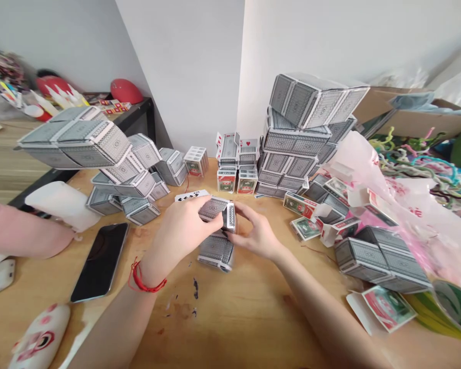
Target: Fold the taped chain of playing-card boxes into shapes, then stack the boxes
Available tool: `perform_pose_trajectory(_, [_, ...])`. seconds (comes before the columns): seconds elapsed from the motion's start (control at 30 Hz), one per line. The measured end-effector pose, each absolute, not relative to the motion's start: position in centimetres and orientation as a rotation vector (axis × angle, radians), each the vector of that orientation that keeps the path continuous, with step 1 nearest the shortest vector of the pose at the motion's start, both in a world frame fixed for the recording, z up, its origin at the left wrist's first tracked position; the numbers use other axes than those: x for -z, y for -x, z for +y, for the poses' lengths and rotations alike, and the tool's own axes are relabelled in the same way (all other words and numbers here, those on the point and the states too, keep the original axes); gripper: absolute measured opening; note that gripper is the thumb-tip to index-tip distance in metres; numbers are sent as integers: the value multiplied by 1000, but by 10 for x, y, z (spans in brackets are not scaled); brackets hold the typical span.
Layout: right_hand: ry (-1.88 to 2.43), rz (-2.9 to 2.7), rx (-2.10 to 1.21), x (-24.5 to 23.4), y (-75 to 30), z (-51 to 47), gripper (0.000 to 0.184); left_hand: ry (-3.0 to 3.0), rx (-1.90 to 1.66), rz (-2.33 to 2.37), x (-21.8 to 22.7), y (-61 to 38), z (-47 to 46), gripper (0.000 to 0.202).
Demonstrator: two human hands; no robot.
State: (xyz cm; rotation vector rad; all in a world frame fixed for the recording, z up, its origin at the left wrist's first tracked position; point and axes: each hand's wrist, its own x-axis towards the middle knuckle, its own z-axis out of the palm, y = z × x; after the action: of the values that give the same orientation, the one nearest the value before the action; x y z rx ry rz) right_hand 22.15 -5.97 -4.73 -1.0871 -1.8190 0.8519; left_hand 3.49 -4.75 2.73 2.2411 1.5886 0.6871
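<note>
In the head view my left hand (186,223), with a red string bracelet (140,279) at the wrist, grips a grey-patterned block of playing-card boxes (215,206) between thumb and fingers. My right hand (255,233) closes around the right end of this block, its fingertips at the white edge. Just below, a second grey-patterned block (215,251) rests on the table, partly covered by the upper one and my hands. Whether the two blocks are joined I cannot tell. A white card with black marks (192,195) lies behind my left hand.
Stacked grey blocks stand at the left (79,141) and in a tall pile (292,143) at the back right. Opened red-and-green card boxes (307,228) lie to the right beside a pink plastic bag (399,197). A phone (100,264) and green tape roll (455,307) flank my forearms.
</note>
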Motion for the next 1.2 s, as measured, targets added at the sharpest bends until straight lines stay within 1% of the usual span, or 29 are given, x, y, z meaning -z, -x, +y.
perform_pose_trajectory(0.13, [1156, -1914, -660, 27, -234, -62, 57, -1975, -700, 1367, -19, -28, -36, 33])
perform_pose_trajectory(0.2, [1194, -1968, -616, 21, -239, -63, 55, -1846, -678, 1237, -11, -28, -27, 34])
perform_pose_trajectory(0.3, [1192, -2047, -614, 18, -243, -62, 57, -1693, -592, 1143, 2, -31, -14, 39])
perform_pose_trajectory(0.5, [1191, -2124, -700, 25, -243, -58, 62, -1579, -429, 1173, 23, -42, -9, 54])
perform_pose_trajectory(0.57, [1182, -2130, -736, 28, -243, -57, 62, -1608, -404, 1153, 28, -44, -10, 52])
perform_pose_trajectory(0.7, [1200, -2174, -761, 32, -243, -58, 59, -1684, -355, 1062, 36, -48, -12, 41])
perform_pose_trajectory(0.8, [1235, -2208, -759, 32, -245, -59, 55, -1705, -343, 1039, 41, -50, -13, 40])
perform_pose_trajectory(1.03, [1299, -2227, -751, 29, -244, -61, 47, -1721, -412, 1090, 44, -54, -20, 30])
perform_pose_trajectory(1.2, [1308, -2244, -750, 27, -244, -61, 41, -1861, -507, 1093, 38, -56, -29, 23])
